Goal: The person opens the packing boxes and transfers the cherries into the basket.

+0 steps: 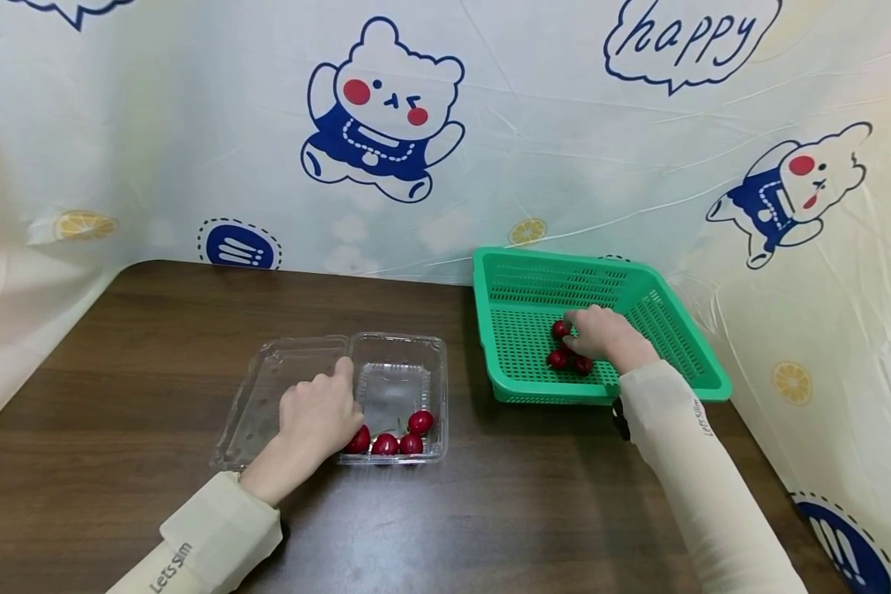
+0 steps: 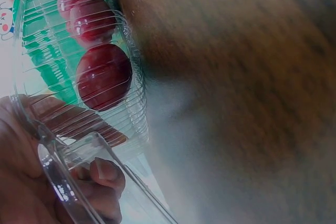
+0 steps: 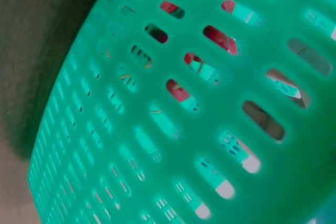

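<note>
Basket wall (image 3: 210, 136) mostly hides cherries (image 3: 220, 39), right hand (image 1: 607, 334) in right wrist view; left-wrist tabletop (image 2: 252, 103) blurred.

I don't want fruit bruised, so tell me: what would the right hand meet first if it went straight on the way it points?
Most likely the farthest cherry in the green basket. The right hand may already touch it; depth is unclear.
</note>
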`<action>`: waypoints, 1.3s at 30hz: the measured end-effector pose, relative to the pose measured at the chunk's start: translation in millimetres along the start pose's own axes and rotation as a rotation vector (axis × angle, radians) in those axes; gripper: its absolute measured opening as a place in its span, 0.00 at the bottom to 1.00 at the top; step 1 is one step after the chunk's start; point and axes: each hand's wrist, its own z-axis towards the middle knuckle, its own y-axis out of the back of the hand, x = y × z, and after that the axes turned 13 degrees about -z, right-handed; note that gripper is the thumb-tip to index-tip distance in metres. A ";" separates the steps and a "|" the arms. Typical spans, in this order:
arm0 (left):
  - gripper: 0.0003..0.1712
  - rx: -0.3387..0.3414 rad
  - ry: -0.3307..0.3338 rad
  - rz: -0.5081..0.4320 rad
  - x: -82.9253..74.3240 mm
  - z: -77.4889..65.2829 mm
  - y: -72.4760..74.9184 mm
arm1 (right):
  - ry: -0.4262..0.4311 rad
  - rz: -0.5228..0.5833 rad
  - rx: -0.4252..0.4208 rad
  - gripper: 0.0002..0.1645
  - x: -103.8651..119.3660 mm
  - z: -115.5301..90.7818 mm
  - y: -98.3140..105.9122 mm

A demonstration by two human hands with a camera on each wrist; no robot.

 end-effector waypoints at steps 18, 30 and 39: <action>0.13 -0.001 -0.009 0.000 -1.1 0.0 1.1 | -0.019 -0.013 0.033 0.24 -0.3 -0.3 1.2; 0.13 -0.009 -0.018 -0.005 -0.5 0.7 0.0 | 0.011 0.034 -0.040 0.18 2.6 -1.1 12.9; 0.13 0.002 -0.009 0.001 0.1 0.8 0.5 | 0.029 0.044 -0.064 0.19 10.6 1.0 26.3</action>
